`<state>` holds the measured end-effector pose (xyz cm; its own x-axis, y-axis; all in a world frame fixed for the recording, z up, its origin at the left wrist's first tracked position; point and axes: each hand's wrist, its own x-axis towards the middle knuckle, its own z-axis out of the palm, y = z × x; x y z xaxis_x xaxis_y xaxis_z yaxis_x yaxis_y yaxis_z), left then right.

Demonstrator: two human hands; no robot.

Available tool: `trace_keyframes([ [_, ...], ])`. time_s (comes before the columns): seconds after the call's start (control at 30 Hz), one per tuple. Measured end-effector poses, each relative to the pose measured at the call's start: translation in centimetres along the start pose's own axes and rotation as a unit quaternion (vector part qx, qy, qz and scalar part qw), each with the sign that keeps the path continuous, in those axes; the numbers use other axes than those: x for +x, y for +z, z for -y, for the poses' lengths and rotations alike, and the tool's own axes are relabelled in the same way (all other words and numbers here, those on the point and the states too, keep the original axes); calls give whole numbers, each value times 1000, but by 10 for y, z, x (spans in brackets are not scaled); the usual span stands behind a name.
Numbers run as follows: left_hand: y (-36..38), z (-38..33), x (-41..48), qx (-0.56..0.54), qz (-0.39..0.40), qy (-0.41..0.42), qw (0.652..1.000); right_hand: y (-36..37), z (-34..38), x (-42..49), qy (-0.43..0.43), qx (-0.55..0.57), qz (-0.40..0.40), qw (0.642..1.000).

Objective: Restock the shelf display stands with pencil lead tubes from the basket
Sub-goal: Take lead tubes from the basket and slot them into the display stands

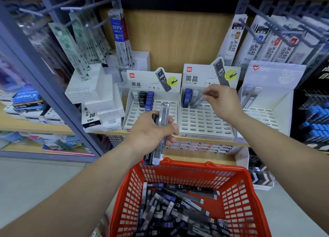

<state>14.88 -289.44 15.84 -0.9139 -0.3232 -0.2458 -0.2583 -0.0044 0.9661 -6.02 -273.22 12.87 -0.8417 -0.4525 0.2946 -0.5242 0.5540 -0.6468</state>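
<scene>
Left hand point(151, 130) grips a bunch of slim plastic lead tubes point(164, 115) — clear-grey and black. Right hand point(221, 101) pinches one grey tube point(196, 103) in the white slotted stand point(204, 124).

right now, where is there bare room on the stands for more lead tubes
Middle stand: every slot row in front of its back-row tubes is bare. Left stand: bare right of its blue and black tubes. Right stand: mostly bare. Crowded: the basket, heaped with tubes.

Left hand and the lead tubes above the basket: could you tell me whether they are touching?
Touching. The head view shows the left hand gripping the lead tubes, fingers curled round them.
</scene>
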Motion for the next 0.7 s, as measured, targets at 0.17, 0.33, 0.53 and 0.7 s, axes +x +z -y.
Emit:
trace_keyframes([
  [0.17,-1,1,0,0,0,4,1000,11,6,14,-38,-48,14,998],
  [0.33,0,2,2,-1,5,-3,1000,20,9,15,-3,-61,30,998],
  [0.53,3,2,2,12,36,-4,999,-1,55,-16,-14,65,58,996],
  [0.7,15,1,-8,36,88,7,995,-22,86,-60,26,221,231,947],
])
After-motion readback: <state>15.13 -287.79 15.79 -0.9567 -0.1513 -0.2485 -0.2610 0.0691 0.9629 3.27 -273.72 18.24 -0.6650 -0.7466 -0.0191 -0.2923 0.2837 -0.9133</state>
